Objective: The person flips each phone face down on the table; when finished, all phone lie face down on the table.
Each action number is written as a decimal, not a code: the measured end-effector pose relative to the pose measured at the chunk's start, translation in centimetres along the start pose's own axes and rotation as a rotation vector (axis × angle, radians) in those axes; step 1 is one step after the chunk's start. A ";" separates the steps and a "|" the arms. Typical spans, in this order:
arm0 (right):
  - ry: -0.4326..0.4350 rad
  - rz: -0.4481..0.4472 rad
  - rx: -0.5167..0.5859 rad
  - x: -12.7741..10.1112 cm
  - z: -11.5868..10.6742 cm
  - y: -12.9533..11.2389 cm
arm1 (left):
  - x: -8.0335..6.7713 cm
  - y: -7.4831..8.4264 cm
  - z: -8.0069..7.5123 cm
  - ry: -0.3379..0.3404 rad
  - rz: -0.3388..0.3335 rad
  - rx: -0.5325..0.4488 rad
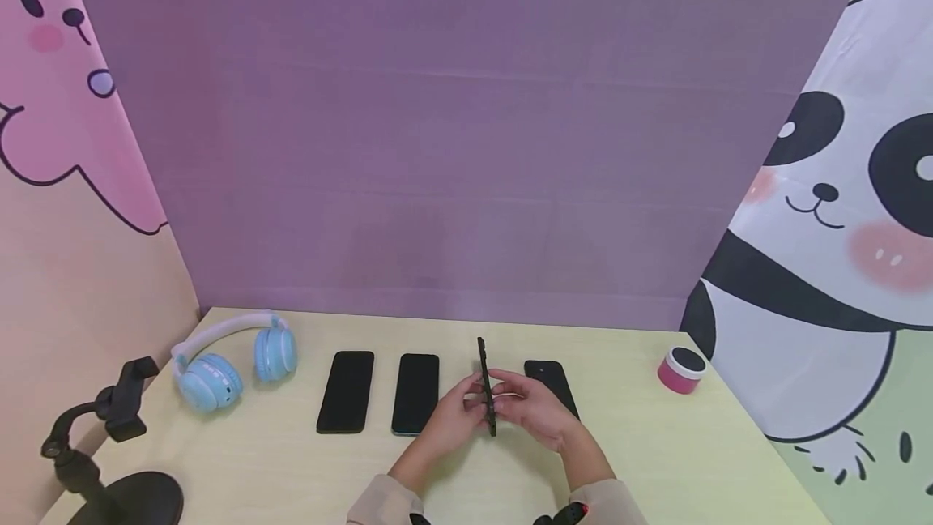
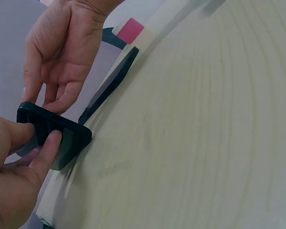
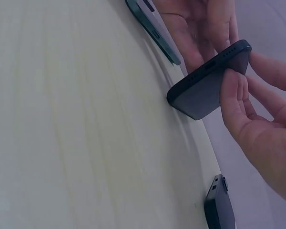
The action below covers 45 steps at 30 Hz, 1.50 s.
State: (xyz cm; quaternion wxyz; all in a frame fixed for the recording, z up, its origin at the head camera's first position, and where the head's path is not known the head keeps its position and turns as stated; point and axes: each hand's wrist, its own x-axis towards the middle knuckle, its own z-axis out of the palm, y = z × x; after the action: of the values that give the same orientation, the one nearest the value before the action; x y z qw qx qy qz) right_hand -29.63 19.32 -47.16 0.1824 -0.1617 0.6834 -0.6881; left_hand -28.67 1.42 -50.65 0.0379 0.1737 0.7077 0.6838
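Observation:
Both hands hold a black smartphone (image 1: pixel 487 387) on edge over the middle of the table, seen nearly edge-on in the head view. My left hand (image 1: pixel 453 421) has its fingertips on the left face. From the other side, my right hand (image 1: pixel 538 413) grips it with thumb and fingers, as the right wrist view shows on the dark screen face (image 3: pixel 200 100). To the left lie two more dark phones, a larger one (image 1: pixel 346 392) and a narrower one (image 1: pixel 416 392). Another phone (image 1: pixel 550 377) lies at the right, partly hidden behind the right hand.
Blue and lilac headphones (image 1: pixel 211 379) lie at the table's back left. A black phone stand (image 1: pixel 76 468) is at the front left. Toward the right edge sits a pink jar with a white and black lid (image 1: pixel 681 371). A purple backdrop (image 1: pixel 452 144) rises behind the table.

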 end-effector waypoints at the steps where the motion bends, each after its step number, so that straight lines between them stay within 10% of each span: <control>1: -0.003 -0.001 -0.001 0.0 0.0 0.0 | 0.0 0.1 0.0 0.003 -0.002 0.002; 17: 0.029 0.051 -0.059 -0.2 -0.1 1.0 | -0.5 0.5 0.2 0.113 -0.041 0.172; 25: 0.172 0.043 -0.314 -0.8 0.3 1.0 | -0.8 0.0 0.2 0.194 -0.017 0.311; 45: 0.288 0.108 -0.563 0.0 0.6 0.9 | -0.2 0.0 0.6 0.224 -0.059 0.618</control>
State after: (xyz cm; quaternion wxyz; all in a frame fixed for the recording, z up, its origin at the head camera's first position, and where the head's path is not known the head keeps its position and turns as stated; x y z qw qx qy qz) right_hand -29.30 18.75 -48.07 0.0681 -0.0703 0.8733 -0.4773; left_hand -28.30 1.97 -50.72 -0.0750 0.0801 0.8863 0.4499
